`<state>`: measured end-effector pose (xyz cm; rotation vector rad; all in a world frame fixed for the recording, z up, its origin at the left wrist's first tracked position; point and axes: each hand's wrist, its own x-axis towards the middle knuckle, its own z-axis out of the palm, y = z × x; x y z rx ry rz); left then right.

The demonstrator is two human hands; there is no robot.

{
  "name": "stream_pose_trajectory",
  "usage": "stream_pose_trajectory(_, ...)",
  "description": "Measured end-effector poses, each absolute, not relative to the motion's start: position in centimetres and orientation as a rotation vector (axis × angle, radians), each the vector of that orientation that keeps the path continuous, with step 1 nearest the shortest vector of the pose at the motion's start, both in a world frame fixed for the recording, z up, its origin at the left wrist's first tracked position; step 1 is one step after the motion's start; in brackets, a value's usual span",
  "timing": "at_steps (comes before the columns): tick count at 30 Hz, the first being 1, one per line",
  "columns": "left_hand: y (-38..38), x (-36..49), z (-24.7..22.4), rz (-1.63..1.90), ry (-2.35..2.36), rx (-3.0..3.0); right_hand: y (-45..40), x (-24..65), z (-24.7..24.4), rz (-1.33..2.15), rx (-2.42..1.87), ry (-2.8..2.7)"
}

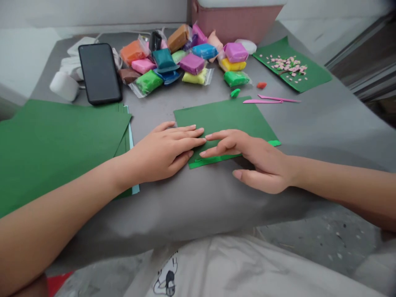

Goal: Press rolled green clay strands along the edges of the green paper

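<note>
A dark green sheet [229, 117] lies on the grey table, with a bright green strip of clay [216, 159] along its near edge. My left hand [163, 150] rests flat on the sheet's left side, fingers stretched out and holding nothing. Over the near part of the sheet is my right hand [256, 159], its fingers apart and empty, fingertips close to those of my left hand. It hides the middle of the strip. Beyond the sheet sit a small green clay lump [235, 93] and a red one [261, 85], near two pink tools [262, 101].
Several wrapped clay packs [192, 64] lie at the back, beside a black phone [100, 74] and a white charger [64, 86]. Green sheets [62, 140] cover the left. A decorated green sheet [315, 78] lies back right, near a pink box [235, 22].
</note>
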<state>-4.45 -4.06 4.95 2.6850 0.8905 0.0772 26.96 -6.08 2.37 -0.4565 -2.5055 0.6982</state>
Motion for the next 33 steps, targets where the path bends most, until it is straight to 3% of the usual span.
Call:
stream_pose_trajectory(8, -4.27, -4.43, 4.91, 0.093, 0.907, 2.680, -7.05, 26.22, 2.39, 0.298, -0.418, -2.686)
stream_pose_trajectory(15, -4.25, -4.39, 5.14, 0.079, 0.907, 2.680, -6.28, 26.56, 2.26, 0.608, -0.443, -2.520)
stream_pose_trajectory(33, -4.25, -4.35, 4.96, 0.110, 0.901, 2.674, -6.81, 26.21, 2.12, 0.557, -0.412, -2.702)
